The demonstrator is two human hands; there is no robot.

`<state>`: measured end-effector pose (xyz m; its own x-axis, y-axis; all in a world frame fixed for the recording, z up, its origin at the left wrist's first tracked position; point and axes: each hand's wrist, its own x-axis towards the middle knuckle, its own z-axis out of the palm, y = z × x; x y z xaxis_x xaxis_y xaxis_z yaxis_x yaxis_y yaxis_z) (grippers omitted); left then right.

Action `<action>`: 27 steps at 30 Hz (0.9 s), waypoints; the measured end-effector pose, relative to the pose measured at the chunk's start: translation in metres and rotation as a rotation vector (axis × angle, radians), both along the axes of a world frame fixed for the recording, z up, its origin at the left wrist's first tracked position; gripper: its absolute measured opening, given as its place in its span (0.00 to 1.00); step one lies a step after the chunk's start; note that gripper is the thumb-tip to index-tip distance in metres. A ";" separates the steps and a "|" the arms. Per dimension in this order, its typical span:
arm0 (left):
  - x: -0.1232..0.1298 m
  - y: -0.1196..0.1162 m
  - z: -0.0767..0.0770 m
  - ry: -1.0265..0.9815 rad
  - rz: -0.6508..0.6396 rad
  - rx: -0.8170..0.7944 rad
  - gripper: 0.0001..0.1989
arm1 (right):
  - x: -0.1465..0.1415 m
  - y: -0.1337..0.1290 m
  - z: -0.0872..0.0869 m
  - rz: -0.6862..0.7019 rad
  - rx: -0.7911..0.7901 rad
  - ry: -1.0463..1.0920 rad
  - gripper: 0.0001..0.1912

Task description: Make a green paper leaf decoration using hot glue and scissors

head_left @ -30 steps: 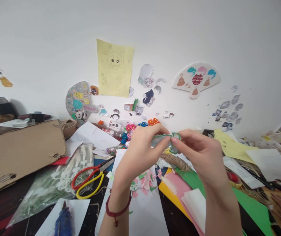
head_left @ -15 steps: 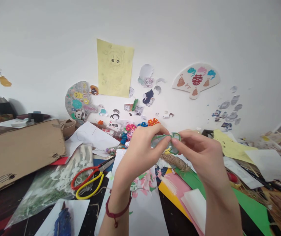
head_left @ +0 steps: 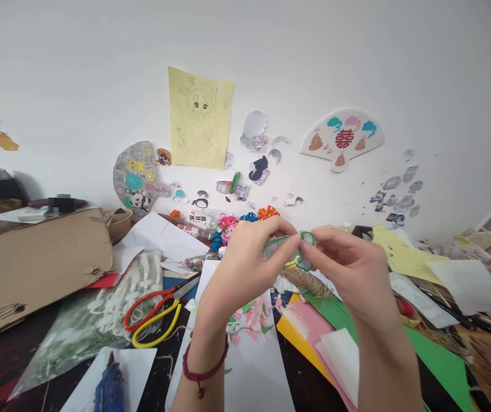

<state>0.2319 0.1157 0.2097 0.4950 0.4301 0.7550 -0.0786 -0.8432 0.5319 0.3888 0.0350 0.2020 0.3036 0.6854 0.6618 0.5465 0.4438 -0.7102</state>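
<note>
My left hand (head_left: pixel 252 260) and my right hand (head_left: pixel 352 266) are raised over the middle of the table, fingertips almost meeting. Between them is a small, thin paper-like cutout (head_left: pixel 272 246), greyish with a green edge, pinched by thumb and fingers on both sides. Part of it is covered by my fingers. A dark red cord bracelet (head_left: pixel 205 376) circles my left wrist. Below my hands, pink, green and white paper scraps (head_left: pixel 252 323) lie on a white sheet (head_left: pixel 260 383). A bundle of brown twine (head_left: pixel 308 281) lies just behind the cutout.
Scissors (head_left: pixel 153 315) with red and yellow handles lie left of my left arm. A blue glue-gun-like tool (head_left: pixel 110 386) rests on white paper in front. Cardboard (head_left: pixel 43 263) and a clear plastic bag (head_left: pixel 65 343) are at left; green paper (head_left: pixel 438 360) is at right.
Almost nothing has changed. Both hands keep their pinch on the cutout, and it has tilted only very slightly.
</note>
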 end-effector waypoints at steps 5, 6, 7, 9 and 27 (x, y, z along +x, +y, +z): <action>0.001 0.000 0.001 -0.010 0.008 -0.021 0.09 | 0.000 0.000 0.001 0.025 0.001 0.013 0.03; 0.001 0.000 0.001 -0.006 0.009 -0.018 0.08 | 0.000 0.000 0.001 0.028 0.003 0.019 0.03; 0.001 0.000 0.001 -0.005 0.009 -0.015 0.08 | 0.000 -0.001 0.001 0.029 0.005 0.022 0.03; 0.001 0.000 0.000 -0.005 0.008 -0.011 0.08 | 0.000 -0.001 0.001 0.027 0.010 0.022 0.03; -0.002 -0.003 0.002 0.029 0.054 0.067 0.07 | 0.004 -0.003 0.001 0.020 -0.046 0.090 0.08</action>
<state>0.2302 0.1127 0.2117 0.4950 0.4057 0.7684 -0.0176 -0.8794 0.4757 0.3923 0.0322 0.2030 0.3460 0.7208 0.6006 0.4709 0.4202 -0.7757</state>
